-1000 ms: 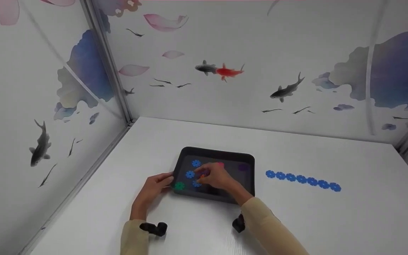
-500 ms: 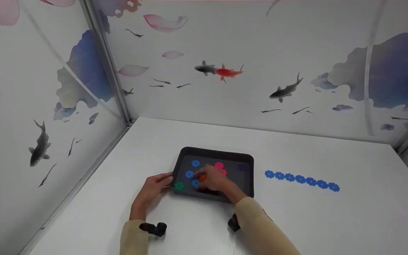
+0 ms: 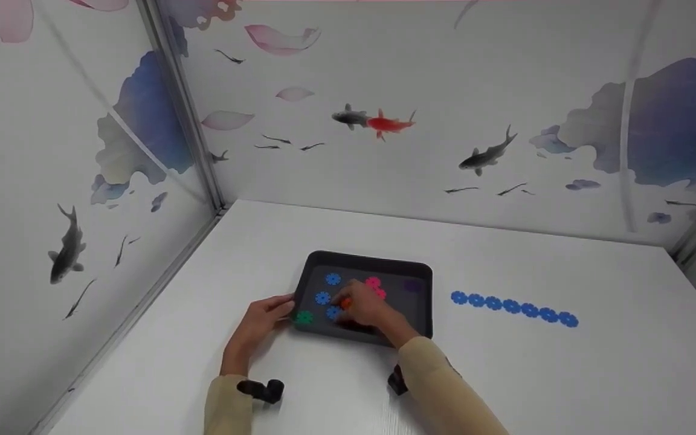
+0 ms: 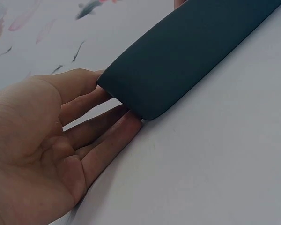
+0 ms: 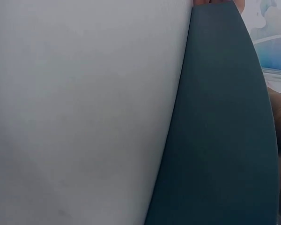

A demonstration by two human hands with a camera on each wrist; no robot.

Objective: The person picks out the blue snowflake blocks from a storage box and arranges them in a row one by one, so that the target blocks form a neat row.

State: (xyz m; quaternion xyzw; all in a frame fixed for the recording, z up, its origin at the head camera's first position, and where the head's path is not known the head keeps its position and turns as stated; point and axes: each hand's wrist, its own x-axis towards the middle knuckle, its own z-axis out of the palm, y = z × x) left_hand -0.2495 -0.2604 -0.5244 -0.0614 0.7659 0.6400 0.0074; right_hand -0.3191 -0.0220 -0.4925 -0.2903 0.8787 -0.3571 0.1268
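In the head view my left hand [image 3: 266, 320] holds the left side of a black tray [image 3: 372, 260]. The left wrist view shows its thumb on the rim and its fingers [image 4: 114, 133] against the lower edge. My right hand [image 3: 366, 305] reaches into the tray, its fingertips and thumb around a blue snowflake disc [image 3: 333, 313]; contact is unclear. An orange disc [image 3: 346, 304] shows within the curve of that hand. Two other blue discs, the upper one [image 3: 333, 278] and the middle one [image 3: 322, 298], lie nearby. The tray wall [image 5: 220, 117] hides the right fingers in the right wrist view.
Right of the tray, several blue discs form a joined row [image 3: 511, 306] on the white table [image 3: 565, 374]. Inside the tray are a green disc [image 3: 304, 317], pink discs [image 3: 373, 282] and a dark purple disc [image 3: 412, 286]. Patterned walls stand behind and at left.
My right hand has moved slightly left and lower into the tray, uncovering more of the pink discs, then stayed nearly still. The left hand has kept its place on the tray.
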